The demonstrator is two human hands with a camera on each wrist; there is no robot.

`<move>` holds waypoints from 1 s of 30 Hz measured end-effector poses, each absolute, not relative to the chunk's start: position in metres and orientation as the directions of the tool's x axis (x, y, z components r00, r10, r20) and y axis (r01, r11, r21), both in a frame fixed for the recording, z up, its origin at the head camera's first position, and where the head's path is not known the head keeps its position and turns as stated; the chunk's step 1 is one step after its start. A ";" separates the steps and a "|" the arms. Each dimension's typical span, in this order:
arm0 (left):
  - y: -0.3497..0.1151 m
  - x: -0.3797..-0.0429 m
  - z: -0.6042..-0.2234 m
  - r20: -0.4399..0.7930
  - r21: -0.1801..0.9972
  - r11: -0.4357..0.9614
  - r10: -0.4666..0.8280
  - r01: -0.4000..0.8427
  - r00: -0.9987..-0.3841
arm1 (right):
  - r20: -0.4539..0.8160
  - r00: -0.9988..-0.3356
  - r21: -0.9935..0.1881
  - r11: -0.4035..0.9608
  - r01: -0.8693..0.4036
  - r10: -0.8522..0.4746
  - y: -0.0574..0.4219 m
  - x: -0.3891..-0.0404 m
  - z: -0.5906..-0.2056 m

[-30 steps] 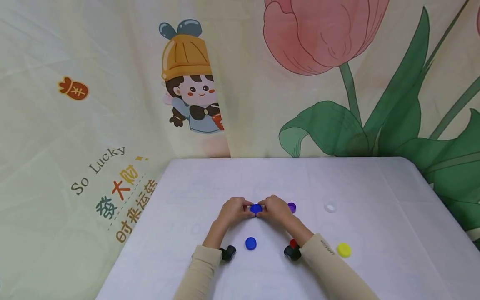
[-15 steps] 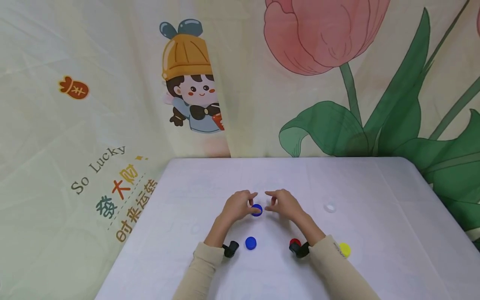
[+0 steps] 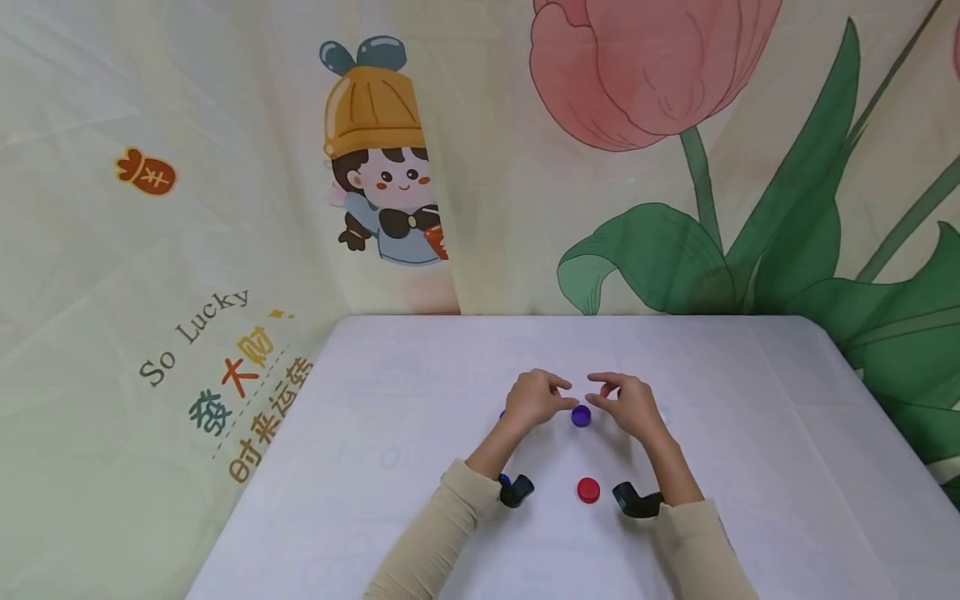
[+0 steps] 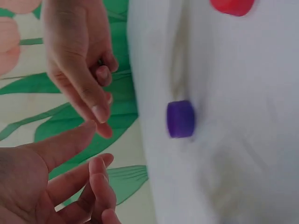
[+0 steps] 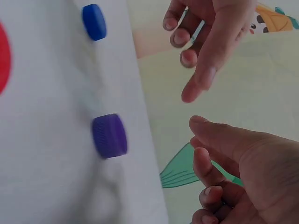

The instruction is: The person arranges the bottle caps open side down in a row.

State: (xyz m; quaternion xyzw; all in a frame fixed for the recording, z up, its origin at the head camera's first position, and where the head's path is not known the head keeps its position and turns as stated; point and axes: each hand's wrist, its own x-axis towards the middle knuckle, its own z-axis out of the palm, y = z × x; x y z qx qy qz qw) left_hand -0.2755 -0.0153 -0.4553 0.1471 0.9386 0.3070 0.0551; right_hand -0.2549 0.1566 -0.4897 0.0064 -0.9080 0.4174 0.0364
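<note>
Work shifted from the far blue cap (image 5: 94,22) to the purple cap (image 3: 581,416)

At left, the far blue cap, pinched between both hands a second earlier, has been released on the white surface (image 3: 405,375) and is now mostly hidden by the left forearm; the near blue cap (image 3: 505,479) is partly covered by the left wrist camera (image 3: 516,492). Next, the left hand (image 3: 534,398) has been carried rightward, its thumb and index finger parted by a narrow gap, with nothing held. At centre, the purple cap lies on the surface between the two hands, and by both wrist views it is not touched; nearer the person, the red cap (image 3: 588,490) has been fully exposed. At right, the right hand (image 3: 628,406) is similarly posed, narrowly parted and holding nothing. Handling of the far blue cap is judged to be ended, with attention transferred to the purple cap
</note>
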 end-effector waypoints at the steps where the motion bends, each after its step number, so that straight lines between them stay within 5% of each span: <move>1: -0.011 -0.276 -0.459 -0.027 0.580 0.782 0.297 0.227 -0.954 | 0.061 -0.998 -0.761 0.648 -0.031 0.024 0.158 -0.254 -0.494; 11: 0.003 -0.283 -0.494 -0.098 0.446 0.873 0.264 0.195 -0.959 | -0.025 -1.000 -0.771 0.636 0.026 0.011 0.159 -0.249 -0.528; 23: -0.004 -0.279 -0.494 -0.100 0.444 0.857 0.338 0.262 -0.936 | 0.006 -1.000 -0.766 0.642 -0.023 -0.029 0.158 -0.247 -0.538; 30: -0.017 -0.265 -0.465 0.046 0.525 0.737 0.475 0.425 -0.879 | 0.116 -0.991 -0.759 0.637 -0.133 -0.068 0.162 -0.230 -0.507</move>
